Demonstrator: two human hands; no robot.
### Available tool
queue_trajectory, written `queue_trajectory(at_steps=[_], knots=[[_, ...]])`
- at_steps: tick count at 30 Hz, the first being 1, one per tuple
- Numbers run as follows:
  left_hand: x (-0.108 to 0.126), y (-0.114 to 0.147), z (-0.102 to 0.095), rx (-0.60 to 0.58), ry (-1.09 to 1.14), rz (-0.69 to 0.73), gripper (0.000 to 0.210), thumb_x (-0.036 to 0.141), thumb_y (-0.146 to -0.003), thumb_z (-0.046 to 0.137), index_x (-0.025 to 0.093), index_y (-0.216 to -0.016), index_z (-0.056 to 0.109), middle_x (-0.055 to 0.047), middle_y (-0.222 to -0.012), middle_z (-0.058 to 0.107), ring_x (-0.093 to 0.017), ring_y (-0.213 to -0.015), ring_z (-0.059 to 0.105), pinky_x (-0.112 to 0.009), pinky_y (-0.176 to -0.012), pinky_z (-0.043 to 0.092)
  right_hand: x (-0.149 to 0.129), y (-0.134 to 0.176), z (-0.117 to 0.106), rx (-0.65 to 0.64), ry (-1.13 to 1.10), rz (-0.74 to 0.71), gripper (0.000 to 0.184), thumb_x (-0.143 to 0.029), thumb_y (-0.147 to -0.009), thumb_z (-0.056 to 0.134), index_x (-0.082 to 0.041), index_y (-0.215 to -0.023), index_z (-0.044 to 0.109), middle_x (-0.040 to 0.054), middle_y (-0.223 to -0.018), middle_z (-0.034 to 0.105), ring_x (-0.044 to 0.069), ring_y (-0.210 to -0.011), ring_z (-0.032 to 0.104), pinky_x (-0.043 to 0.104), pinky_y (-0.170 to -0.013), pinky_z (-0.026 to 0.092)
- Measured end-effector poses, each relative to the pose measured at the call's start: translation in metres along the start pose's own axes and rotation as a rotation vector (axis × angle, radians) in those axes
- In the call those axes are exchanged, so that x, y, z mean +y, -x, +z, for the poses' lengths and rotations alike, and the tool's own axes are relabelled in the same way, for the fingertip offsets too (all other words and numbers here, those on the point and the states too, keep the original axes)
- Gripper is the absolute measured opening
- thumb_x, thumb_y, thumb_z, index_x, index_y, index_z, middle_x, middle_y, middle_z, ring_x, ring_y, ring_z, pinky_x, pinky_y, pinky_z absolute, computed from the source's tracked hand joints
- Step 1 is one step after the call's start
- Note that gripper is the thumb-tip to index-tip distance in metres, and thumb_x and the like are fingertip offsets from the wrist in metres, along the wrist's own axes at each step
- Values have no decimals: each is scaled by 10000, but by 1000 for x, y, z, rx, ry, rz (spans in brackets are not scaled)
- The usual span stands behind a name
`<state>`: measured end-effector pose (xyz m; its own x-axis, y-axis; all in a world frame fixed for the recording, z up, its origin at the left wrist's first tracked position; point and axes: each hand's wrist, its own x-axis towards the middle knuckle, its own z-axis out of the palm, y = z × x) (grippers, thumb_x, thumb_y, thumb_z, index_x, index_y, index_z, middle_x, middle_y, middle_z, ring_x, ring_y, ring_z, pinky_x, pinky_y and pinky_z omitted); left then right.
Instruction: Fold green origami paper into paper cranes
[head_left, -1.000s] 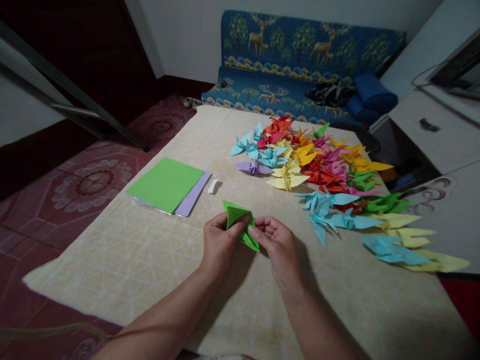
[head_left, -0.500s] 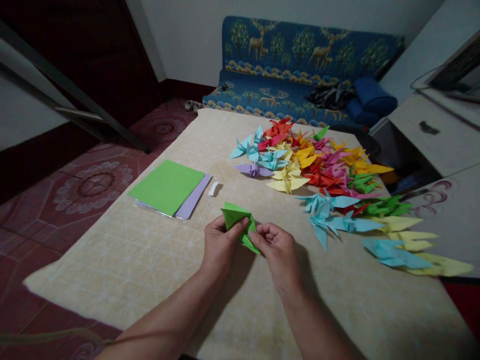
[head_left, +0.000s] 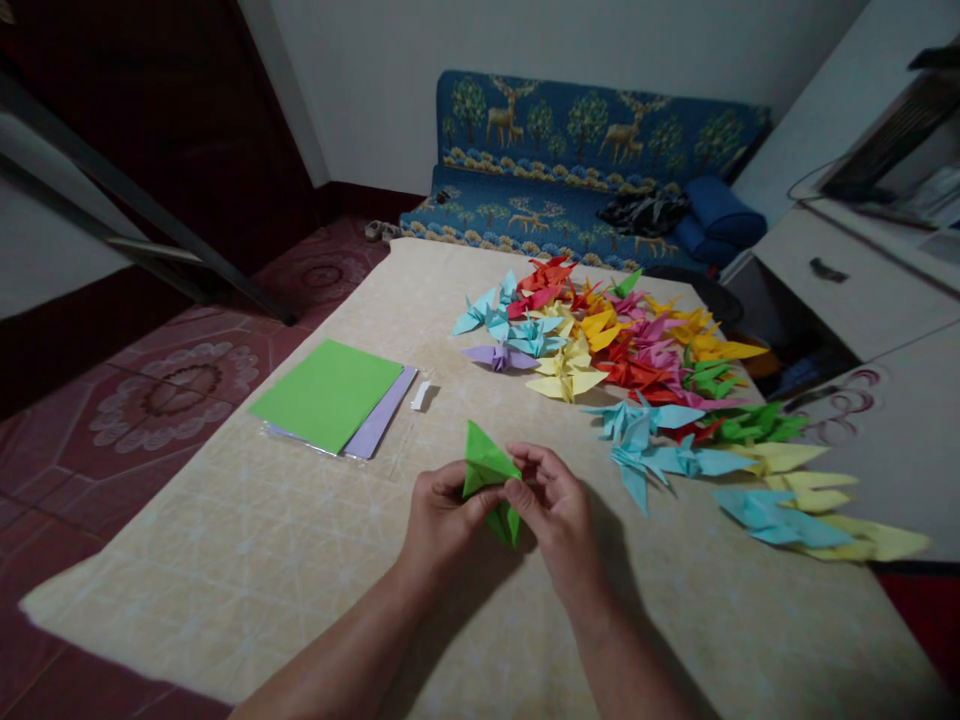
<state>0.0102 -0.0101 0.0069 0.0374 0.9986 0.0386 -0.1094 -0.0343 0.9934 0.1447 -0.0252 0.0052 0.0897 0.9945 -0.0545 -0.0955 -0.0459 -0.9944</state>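
A partly folded sheet of green origami paper (head_left: 486,462) is held between both hands above the near part of the table. My left hand (head_left: 442,515) grips it from the left, thumb laid across its middle. From the right, my right hand (head_left: 553,510) pinches its edge, thumb close to the left thumb. One pointed flap stands up above the thumbs and a second folded part hangs below them. The fingers hide some of the folds. Left of the hands lies a stack of green square paper (head_left: 330,395) over purple sheets (head_left: 381,415) in a clear wrapper.
Many folded paper cranes (head_left: 637,370) in several colours cover the table's right side. A small white strip (head_left: 421,395) lies by the stack. Beyond the cloth-covered table (head_left: 225,570) stand a blue patterned sofa (head_left: 555,200) and, at right, a white cabinet (head_left: 862,290).
The green paper has been turned and opened between my hands, so a pointed flap now stands upright. My right fingers have moved up along its edge. The camera view has shifted slightly.
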Motion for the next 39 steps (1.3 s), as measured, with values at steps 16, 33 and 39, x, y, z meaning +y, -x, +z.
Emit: queue_trajectory(at_steps=[16,33,39], knots=[[-1,1,-1,-167,-11,-90,289,305,-769,725,157,-998,629,-5,-706,613,-130,-639,548,-229,-595,442,9,0,-1,39,-284,164,163,-301,-699,774,-194,-747,662,-17,-681,610,131,-620,538,236,-599,424],[-7,2,-2,-312,-122,-195,402,469,-786,668,111,-608,704,-20,-498,517,-104,-471,410,-224,-453,303,5,-1,-1,44,-138,102,189,-383,-762,704,-206,-732,641,-12,-675,591,140,-617,540,231,-570,425],[-5,1,-2,-347,-141,-259,412,463,-752,701,113,-542,647,0,-468,483,-80,-441,374,-206,-428,275,6,-2,-3,115,-136,61,203,-360,-761,710,-193,-713,604,-25,-665,550,121,-601,492,220,-549,391]])
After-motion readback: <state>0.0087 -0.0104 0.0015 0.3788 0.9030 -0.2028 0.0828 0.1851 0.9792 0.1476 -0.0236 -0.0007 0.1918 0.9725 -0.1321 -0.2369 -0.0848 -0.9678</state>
